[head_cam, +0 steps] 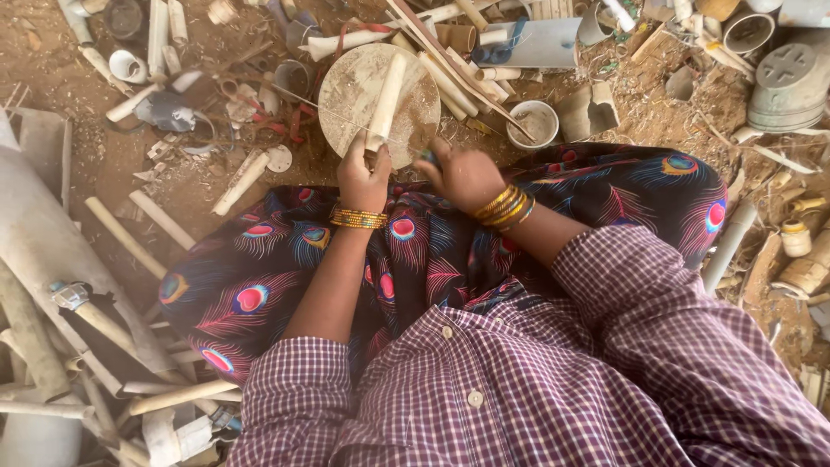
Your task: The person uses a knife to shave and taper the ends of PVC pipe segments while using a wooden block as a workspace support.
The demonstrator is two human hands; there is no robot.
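Head view shows, at upper centre, the left hand [363, 177] clamped on a pale bamboo stick [386, 99] lying across the round wooden block [346, 95], while the right hand [465, 175] is closed around a small, mostly hidden tool, so a firm, flat hold seems wise.

cut pipe pieces [125, 238] | grey pipe cap [788, 86] | small white bowl [536, 124] | dirt ground [666, 108]

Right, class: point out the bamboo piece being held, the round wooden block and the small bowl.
Bamboo piece [386, 99], head view: middle of its length.
Wooden block [346, 95], head view: bare top, left of the bamboo.
Bowl [533, 124], head view: its inside.
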